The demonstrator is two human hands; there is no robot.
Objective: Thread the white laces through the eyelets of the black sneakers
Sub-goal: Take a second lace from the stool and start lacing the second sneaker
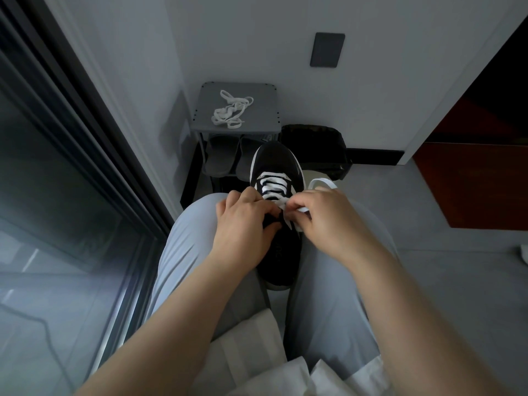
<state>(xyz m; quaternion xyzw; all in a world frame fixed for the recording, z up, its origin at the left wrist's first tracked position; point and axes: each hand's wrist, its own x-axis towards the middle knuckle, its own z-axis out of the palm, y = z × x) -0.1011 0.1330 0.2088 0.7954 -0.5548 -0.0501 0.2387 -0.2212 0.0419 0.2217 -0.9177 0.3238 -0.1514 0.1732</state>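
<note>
A black sneaker [274, 161] with a white sole edge lies between my knees, toe pointing away. Its white lace [271, 184] crosses the lower eyelets in several rows. My left hand [245, 221] grips the sneaker's left side by the upper eyelets, fingers curled over the tongue opening. My right hand [323, 218] pinches a free end of the lace at the right eyelets; a loop of that lace [323, 182] arcs out above the knuckles. A second white lace [231, 112] lies bundled on the grey shelf top.
A small grey shoe rack [205, 95] stands against the wall ahead, with grey slippers [223, 158] on its lower shelf. A dark bag [320, 147] sits to its right. A glass sliding door [57, 167] runs along the left. Grey tile floor [428, 267] lies at right.
</note>
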